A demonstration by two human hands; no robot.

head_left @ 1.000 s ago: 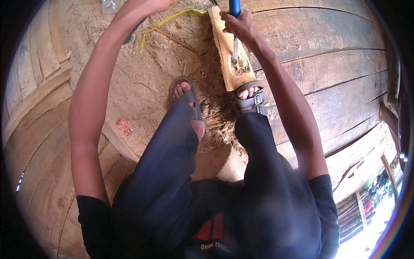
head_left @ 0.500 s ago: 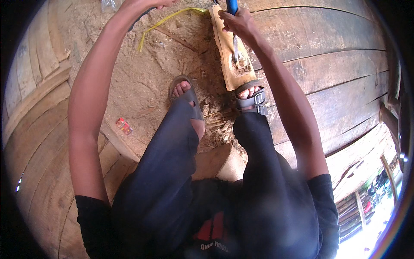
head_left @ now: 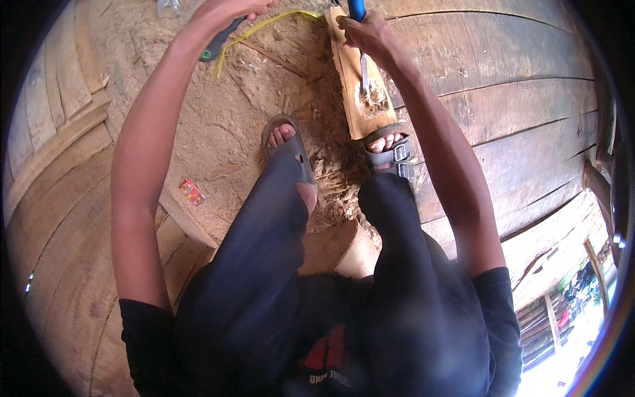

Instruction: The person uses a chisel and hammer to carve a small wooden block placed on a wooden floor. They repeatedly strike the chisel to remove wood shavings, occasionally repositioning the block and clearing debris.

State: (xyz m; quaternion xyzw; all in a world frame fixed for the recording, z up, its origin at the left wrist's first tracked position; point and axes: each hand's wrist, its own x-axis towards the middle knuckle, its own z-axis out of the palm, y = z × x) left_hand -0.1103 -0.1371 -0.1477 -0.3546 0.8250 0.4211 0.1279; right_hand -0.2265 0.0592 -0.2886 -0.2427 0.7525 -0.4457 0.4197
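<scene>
My right hand (head_left: 372, 34) is closed round a chisel (head_left: 364, 69) with a blue handle, held nearly upright. Its blade tip meets a rough, chipped hollow near the close end of a pale wooden board (head_left: 344, 66). Wood chips (head_left: 377, 101) lie in that hollow. At the top edge, my left hand (head_left: 231, 9) grips a dark-handled tool (head_left: 228, 32) with a green spot at its butt. The other end of this tool is outside the picture. My right sandalled foot (head_left: 385, 147) presses against the board's near end.
Dirt floor with shavings (head_left: 225, 112) spreads between wooden plank walls at left and right (head_left: 489, 46). A yellow strap (head_left: 264, 25) curves past the board's far end. A small red packet (head_left: 192, 192) lies to the left. My left foot (head_left: 283, 135) stands beside the board.
My left forearm has shifted slightly, and more of the dark handle with its green butt now shows. The chisel stays at the hollow, where the chips look a little different.
</scene>
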